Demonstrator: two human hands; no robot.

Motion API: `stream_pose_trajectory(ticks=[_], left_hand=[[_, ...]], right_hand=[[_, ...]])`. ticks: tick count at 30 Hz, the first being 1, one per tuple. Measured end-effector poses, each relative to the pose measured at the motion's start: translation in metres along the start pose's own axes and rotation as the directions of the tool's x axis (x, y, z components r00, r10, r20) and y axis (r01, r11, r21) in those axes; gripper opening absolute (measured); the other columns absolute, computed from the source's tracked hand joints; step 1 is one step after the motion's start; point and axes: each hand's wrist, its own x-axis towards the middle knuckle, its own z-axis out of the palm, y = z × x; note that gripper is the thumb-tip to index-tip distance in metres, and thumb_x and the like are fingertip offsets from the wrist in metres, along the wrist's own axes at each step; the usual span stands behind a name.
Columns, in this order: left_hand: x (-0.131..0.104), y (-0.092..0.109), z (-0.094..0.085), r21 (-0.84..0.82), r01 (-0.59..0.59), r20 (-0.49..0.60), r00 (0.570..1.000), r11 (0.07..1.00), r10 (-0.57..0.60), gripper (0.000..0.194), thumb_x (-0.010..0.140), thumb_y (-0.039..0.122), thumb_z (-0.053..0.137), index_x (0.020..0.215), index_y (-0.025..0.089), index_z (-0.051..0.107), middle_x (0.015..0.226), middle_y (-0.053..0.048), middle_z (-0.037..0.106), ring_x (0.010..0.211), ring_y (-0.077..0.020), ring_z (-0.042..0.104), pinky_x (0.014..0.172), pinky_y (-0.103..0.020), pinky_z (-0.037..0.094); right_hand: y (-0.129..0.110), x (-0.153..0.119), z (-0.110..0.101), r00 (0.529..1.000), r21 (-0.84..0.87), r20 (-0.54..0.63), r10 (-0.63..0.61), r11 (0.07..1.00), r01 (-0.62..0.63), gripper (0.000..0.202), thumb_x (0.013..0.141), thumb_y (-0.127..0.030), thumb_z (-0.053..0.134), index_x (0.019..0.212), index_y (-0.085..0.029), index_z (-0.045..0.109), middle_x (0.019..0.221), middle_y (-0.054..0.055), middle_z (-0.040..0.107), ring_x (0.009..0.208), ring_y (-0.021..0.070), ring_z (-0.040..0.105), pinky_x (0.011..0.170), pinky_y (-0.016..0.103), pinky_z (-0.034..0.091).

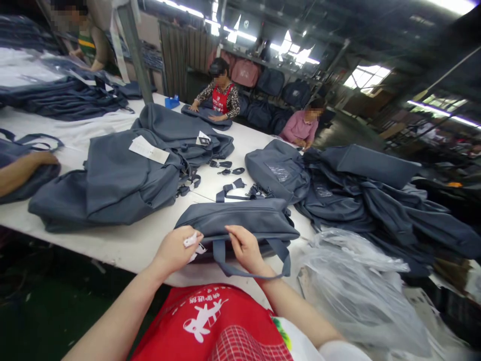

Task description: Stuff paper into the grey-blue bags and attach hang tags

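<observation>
A dark blue-grey fabric bag (pixel 240 214) lies on the near edge of the table in front of me. Its strap handle (pixel 221 261) loops down toward my apron. My left hand (pixel 176 248) is closed at the bag's near left edge, with a small white piece (pixel 190 240) at its fingers whose kind I cannot make out. My right hand (pixel 245 246) pinches the bag's near edge beside the handle, thumb and forefinger together. The wrist passes by the strap loop. The fingertips of both hands are partly hidden.
Blue-grey bags (pixel 124 175) with white tags lie left; more are piled right (pixel 361 185). Loose buckled straps (pixel 233 186) lie beyond my bag. Clear plastic bags (pixel 356 286) fill the near right. A co-worker's hand (pixel 30 170) is at far left; other people work across the table (pixel 210 188).
</observation>
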Motion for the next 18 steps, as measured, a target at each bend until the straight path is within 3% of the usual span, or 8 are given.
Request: stream_pose_trajectory(ticks=[3,5,9,11,15,18], left_hand=[[0.009,0.016,0.009,0.215,-0.123,0.112,0.989,0.969,0.101,0.03,0.091,0.028,0.04,0.079,0.02,0.066,0.081,-0.006,0.066,0.083,-0.0187,0.061,0.076,-0.029,0.044],[0.01,0.022,0.014,0.267,-0.156,0.166,0.98,0.951,0.114,0.027,0.091,0.026,0.04,0.081,0.021,0.066,0.083,-0.006,0.066,0.085,-0.0194,0.061,0.078,-0.03,0.043],[0.011,0.028,0.017,0.31,-0.162,0.231,0.969,0.937,0.092,0.025,0.09,0.024,0.041,0.077,0.021,0.062,0.083,-0.005,0.064,0.083,-0.0196,0.06,0.075,-0.031,0.042],[0.011,0.027,0.015,0.32,-0.17,0.257,0.962,0.932,0.087,0.025,0.089,0.023,0.04,0.076,0.021,0.061,0.082,-0.005,0.063,0.083,-0.02,0.06,0.075,-0.031,0.042],[0.006,0.022,0.016,0.358,-0.138,0.311,0.95,0.924,0.021,0.013,0.08,0.023,0.051,0.088,0.02,0.061,0.09,-0.007,0.064,0.088,-0.0244,0.06,0.077,-0.034,0.042],[0.005,0.024,0.03,0.405,-0.033,0.293,0.951,0.914,-0.096,0.037,0.07,0.029,0.062,0.104,0.016,0.059,0.099,-0.011,0.065,0.094,-0.0292,0.06,0.08,-0.038,0.044]], right_hand=[[-0.016,0.027,-0.007,0.994,-0.067,0.092,-0.057,0.996,0.063,0.038,0.086,-0.012,0.048,0.121,-0.024,0.059,0.127,0.008,0.055,0.114,0.0174,0.054,0.097,0.033,0.046],[-0.019,0.038,-0.008,0.969,-0.098,0.223,-0.105,0.987,0.129,0.044,0.083,-0.009,0.049,0.123,-0.024,0.057,0.137,0.009,0.046,0.116,0.0173,0.053,0.097,0.032,0.046],[-0.012,0.046,-0.005,0.865,-0.144,0.468,-0.183,0.95,0.278,0.025,0.085,-0.016,0.053,0.105,-0.02,0.067,0.118,0.007,0.061,0.106,0.0172,0.057,0.095,0.031,0.045],[-0.007,0.048,-0.005,0.843,-0.19,0.504,-0.186,0.929,0.318,0.017,0.087,-0.021,0.053,0.095,-0.018,0.068,0.106,0.006,0.065,0.1,0.0167,0.058,0.091,0.029,0.045],[-0.002,0.054,-0.014,0.813,-0.333,0.553,-0.182,0.846,0.416,0.016,0.087,-0.023,0.051,0.087,-0.016,0.066,0.105,0.007,0.064,0.091,0.0171,0.057,0.082,0.029,0.046],[-0.002,0.058,-0.024,0.791,-0.419,0.589,-0.167,0.774,0.475,0.02,0.087,-0.024,0.048,0.082,-0.015,0.065,0.105,0.009,0.062,0.086,0.0178,0.055,0.076,0.03,0.046]])
